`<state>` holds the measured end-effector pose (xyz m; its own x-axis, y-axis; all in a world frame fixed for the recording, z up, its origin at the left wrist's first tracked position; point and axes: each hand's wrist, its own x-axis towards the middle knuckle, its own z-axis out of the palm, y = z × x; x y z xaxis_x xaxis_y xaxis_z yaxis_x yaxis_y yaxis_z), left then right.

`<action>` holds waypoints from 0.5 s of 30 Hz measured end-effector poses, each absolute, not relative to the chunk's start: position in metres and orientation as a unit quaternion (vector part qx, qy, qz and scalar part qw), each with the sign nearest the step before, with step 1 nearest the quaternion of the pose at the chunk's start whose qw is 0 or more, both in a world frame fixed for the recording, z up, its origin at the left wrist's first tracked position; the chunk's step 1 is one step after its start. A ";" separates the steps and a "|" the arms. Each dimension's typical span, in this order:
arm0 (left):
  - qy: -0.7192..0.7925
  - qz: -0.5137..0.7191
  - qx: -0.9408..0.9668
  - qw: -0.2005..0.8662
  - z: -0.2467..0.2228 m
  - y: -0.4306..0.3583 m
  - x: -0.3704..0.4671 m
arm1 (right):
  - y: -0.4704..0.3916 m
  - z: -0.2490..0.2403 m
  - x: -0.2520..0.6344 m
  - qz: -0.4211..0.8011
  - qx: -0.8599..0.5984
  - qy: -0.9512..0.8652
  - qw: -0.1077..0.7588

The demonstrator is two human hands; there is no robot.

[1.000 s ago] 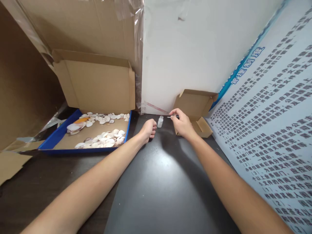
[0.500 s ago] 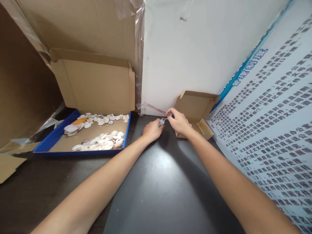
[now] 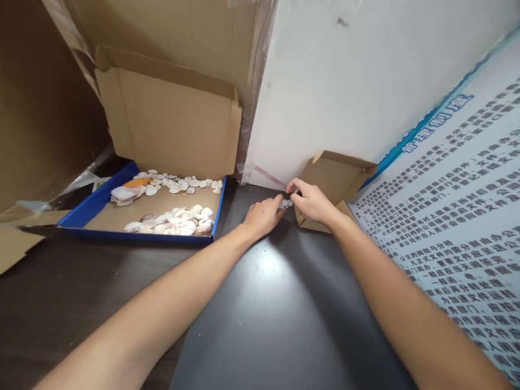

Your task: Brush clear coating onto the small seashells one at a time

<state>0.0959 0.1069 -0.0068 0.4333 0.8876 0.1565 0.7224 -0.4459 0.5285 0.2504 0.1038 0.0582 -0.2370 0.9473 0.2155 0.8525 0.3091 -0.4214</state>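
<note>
My left hand [image 3: 263, 218] rests at the far part of the dark grey board, its fingers closed round a small silvery-grey, partly clear piece [image 3: 286, 204], too small to name. From the right, my right hand [image 3: 313, 202] bends its thumb and index finger in at the other end of that piece. Its fingertips are pinched there, and what they grip is partly hidden. Just behind my right wrist stands a small open cardboard box [image 3: 337, 176], its lid leaning back against the white panel.
To the left sits a blue-edged tray [image 3: 117, 234] holding white shells [image 3: 182, 219] and an orange shell [image 3: 137, 183]. Its cardboard lid [image 3: 174, 114] stands up behind. A white panel [image 3: 325, 86] rises at the back, and a printed sign [image 3: 455, 227] leans along the right.
The camera view has shifted and tilted. My hands have drawn closer together over the small grey piece, and the black bit by my right fingers is now mostly hidden.
</note>
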 end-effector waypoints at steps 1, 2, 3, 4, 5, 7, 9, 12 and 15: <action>0.486 0.212 0.824 0.198 -0.007 0.107 0.096 | 0.104 0.058 0.251 0.113 -0.580 -0.777 0.218; 0.484 0.213 0.825 0.201 -0.007 0.106 0.095 | 0.105 0.057 0.251 0.119 -0.582 -0.774 0.218; 0.482 0.214 0.825 0.203 -0.007 0.106 0.095 | 0.105 0.056 0.252 0.125 -0.584 -0.771 0.219; 0.479 0.215 0.826 0.204 -0.007 0.107 0.095 | 0.106 0.055 0.252 0.131 -0.586 -0.768 0.220; 0.476 0.217 0.827 0.205 -0.008 0.107 0.095 | 0.106 0.054 0.252 0.137 -0.589 -0.765 0.222; 0.470 0.220 0.830 0.205 -0.008 0.108 0.095 | 0.106 0.053 0.252 0.147 -0.593 -0.758 0.228; 0.467 0.221 0.832 0.203 -0.009 0.108 0.095 | 0.106 0.051 0.253 0.156 -0.596 -0.753 0.232; 0.465 0.220 0.834 0.198 -0.010 0.109 0.095 | 0.107 0.048 0.254 0.164 -0.600 -0.747 0.237; 0.464 0.219 0.836 0.194 -0.010 0.109 0.095 | 0.108 0.044 0.257 0.168 -0.601 -0.741 0.247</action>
<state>0.0946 0.1094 -0.0104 0.4735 0.8608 0.1867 0.6904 -0.4944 0.5282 0.2575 0.1080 0.0440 -0.1548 0.9740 0.1652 0.8081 0.2210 -0.5460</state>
